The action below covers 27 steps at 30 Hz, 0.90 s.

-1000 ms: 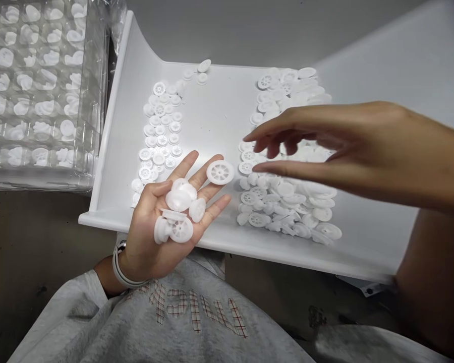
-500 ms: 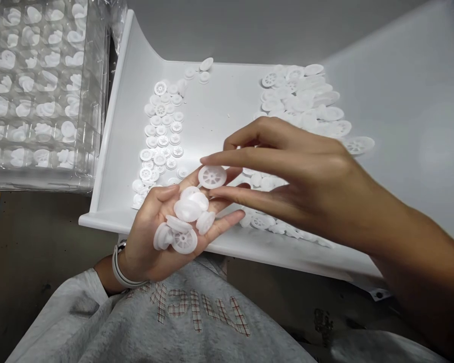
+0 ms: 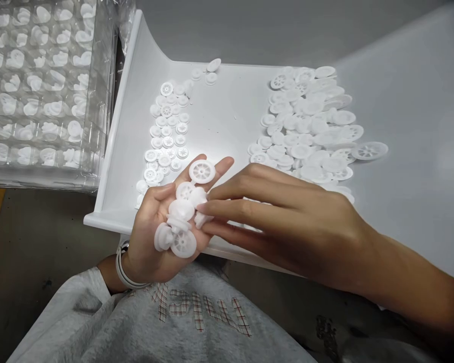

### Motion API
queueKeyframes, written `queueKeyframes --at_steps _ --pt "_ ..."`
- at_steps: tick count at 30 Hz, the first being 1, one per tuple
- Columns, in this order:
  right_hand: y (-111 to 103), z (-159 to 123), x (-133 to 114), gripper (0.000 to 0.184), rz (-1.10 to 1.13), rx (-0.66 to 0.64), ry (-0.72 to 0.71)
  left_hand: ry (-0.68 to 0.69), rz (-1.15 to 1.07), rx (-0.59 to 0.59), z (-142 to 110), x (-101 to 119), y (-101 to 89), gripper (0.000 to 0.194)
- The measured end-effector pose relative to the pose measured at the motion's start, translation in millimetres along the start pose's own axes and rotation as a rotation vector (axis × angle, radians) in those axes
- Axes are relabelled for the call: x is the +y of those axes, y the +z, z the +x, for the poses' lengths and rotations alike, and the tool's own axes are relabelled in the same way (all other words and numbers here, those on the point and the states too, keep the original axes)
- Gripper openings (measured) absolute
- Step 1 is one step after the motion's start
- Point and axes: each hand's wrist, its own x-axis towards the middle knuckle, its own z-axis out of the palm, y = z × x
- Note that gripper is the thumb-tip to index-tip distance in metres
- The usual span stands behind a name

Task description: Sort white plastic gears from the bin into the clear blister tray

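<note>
Palm up above the front of the white tray, my left hand (image 3: 155, 262) cradles several white plastic gears (image 3: 183, 243). Its fingers reach out beneath them, and a wider spoked gear (image 3: 202, 172) lies toward the fingertips. My right hand (image 3: 283, 217) comes in from the right with its fingertips pressed together at a small white gear (image 3: 202, 218) on the left palm's edge. The fingers cover part of that gear.
The white tray (image 3: 117, 116) has raised sides. Small gears (image 3: 168, 131) lie in rows at its left; a larger pile of gears (image 3: 310, 121) spreads at its right. A clear compartment tray (image 3: 41, 176) filled with white parts stands at the upper left.
My right hand has released the spoked gear onto my left fingers and moved down to a small gear on the palm. The view has shifted slightly left.
</note>
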Motion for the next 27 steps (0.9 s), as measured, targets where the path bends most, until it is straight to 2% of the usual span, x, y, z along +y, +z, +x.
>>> queueKeyframes --at_steps 2,4,7,9,18,21,24,27 --pt "-5 2 0 0.009 0.131 -0.004 0.085 0.011 -0.013 -0.001 0 0 0.5 0.048" --pt "-11 4 0 0.007 0.189 0.034 0.249 0.03 -0.031 -0.02 0 0 0.4 0.051" --pt "-17 4 2 0.005 0.117 0.172 0.502 0.026 -0.049 -0.055 0 -1 -0.1 0.056" --pt "-17 2 5 0.009 0.088 0.206 0.579 0.01 -0.052 -0.051 -1 -2 -0.1 0.058" --pt "-12 0 7 0.005 0.046 0.118 0.536 0.036 -0.078 -0.084 -2 -2 -0.1 0.059" --pt "-15 3 4 0.002 -0.057 0.096 0.481 0.024 -0.075 -0.079 -2 -2 -0.8 0.058" --pt "-19 4 -1 0.008 -0.185 0.073 0.379 0.019 -0.063 -0.061 0 -2 -0.5 0.059" --pt "-17 1 -6 0.019 -0.253 0.045 0.204 0.019 -0.039 -0.032 1 -3 0.0 0.059"
